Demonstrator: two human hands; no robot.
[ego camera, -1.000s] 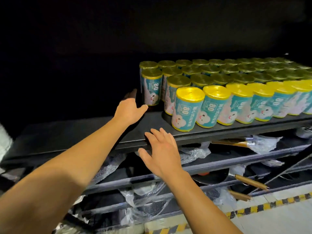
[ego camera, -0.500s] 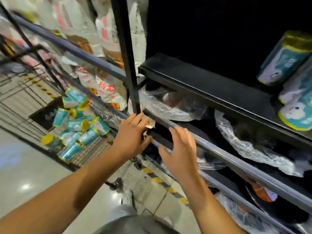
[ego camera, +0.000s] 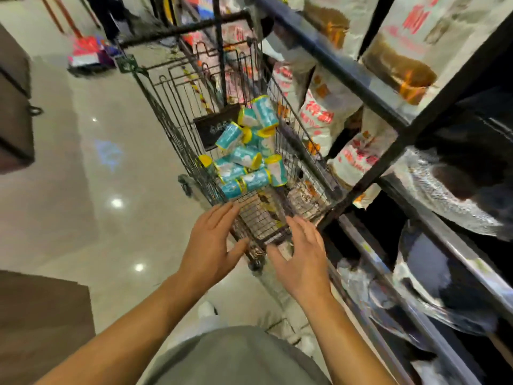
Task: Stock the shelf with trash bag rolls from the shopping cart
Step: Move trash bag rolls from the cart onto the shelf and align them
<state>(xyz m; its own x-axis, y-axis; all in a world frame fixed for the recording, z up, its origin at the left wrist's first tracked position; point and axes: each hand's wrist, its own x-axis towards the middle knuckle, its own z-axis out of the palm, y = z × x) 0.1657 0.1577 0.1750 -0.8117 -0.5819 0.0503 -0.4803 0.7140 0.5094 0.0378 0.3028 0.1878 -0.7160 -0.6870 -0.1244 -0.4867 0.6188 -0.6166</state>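
With a pile of trash bag rolls [ego camera: 247,151] lying in the shopping cart [ego camera: 172,120] beside the shelf [ego camera: 402,129], stocking remains unfinished: your left hand [ego camera: 211,245] and right hand [ego camera: 301,257] hover near the cart's end, each grip spread and empty.

The trash bag rolls [ego camera: 247,159] heaped in the shopping cart [ego camera: 177,126] are teal with white patches and bright yellow ends. The cart is dark wire. A black card [ego camera: 213,129] with pale marks stands at its far end. The shelf frame [ego camera: 369,79] is black; the sacks [ego camera: 327,107] on it are white with red characters and orange spots. The floor [ego camera: 111,190] is glossy beige.
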